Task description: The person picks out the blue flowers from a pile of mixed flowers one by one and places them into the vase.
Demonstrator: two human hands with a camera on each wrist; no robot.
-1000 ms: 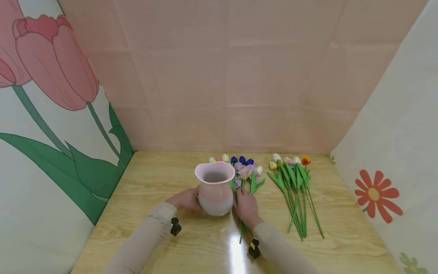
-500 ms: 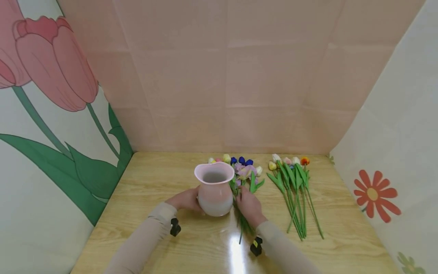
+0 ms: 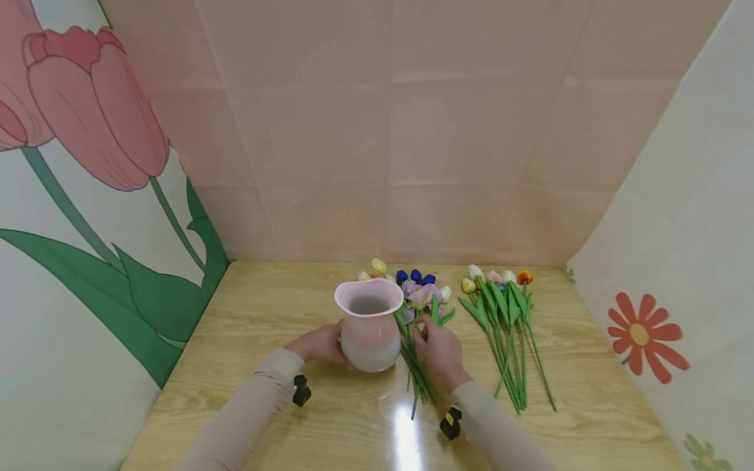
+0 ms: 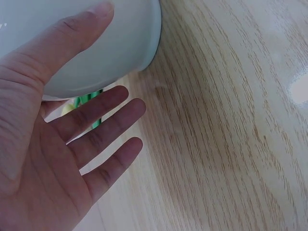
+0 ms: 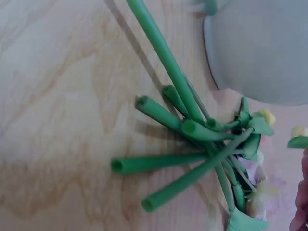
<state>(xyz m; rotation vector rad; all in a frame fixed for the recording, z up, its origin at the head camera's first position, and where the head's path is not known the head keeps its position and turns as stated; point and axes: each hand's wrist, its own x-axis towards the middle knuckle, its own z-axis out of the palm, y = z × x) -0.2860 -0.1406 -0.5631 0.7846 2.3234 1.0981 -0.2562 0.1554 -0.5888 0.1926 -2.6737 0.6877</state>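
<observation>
A pink vase (image 3: 371,340), white toward its base, stands upright on the table. My left hand (image 3: 324,342) rests around its left side; in the left wrist view the thumb lies along the vase wall and the other fingers stretch out, relaxed. Right of the vase lies a bunch of artificial flowers (image 3: 421,294) with green stems (image 5: 178,139). My right hand (image 3: 442,353) is at these stems, fingertips bent together, and appears to pinch the stem of a pale yellow tulip (image 3: 379,266); its fingertips are mostly out of the right wrist view.
Farther right, a second bunch of tulips (image 3: 509,314) lies on the wooden table (image 3: 283,294). Blue tulips (image 3: 415,275) lie at the back of the nearer bunch. A pink backdrop (image 3: 389,163) rises behind the table, with printed panels at both sides.
My right hand has shifted a little right, its fingers drawing together among the stems. The yellow tulip head has moved up and left. My left hand and the vase stay put.
</observation>
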